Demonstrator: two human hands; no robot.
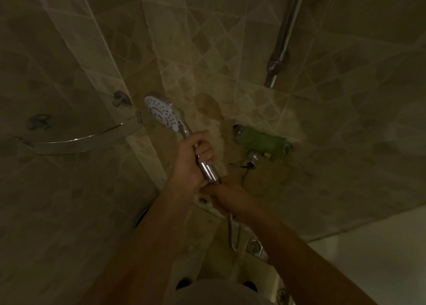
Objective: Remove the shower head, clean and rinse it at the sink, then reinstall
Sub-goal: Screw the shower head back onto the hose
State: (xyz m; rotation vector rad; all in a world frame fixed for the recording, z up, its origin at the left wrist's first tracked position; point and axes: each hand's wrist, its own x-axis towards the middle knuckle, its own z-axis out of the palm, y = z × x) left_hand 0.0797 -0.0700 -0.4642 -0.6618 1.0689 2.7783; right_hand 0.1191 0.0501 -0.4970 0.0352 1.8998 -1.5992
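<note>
We grip the shower head [164,113] handle mid-frame with our left hand [192,159]; our right hand [222,195] clamps the hose [232,233] nut below; wet chrome could slip while twisting.

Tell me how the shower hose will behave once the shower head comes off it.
The hose hangs in a slack loop below the right hand, so it will probably flop and drop if released. Its metal sheen suggests a slippery, fairly weighty end. The left hand grips the shower head by its rigid handle, which should stay steady.
</note>
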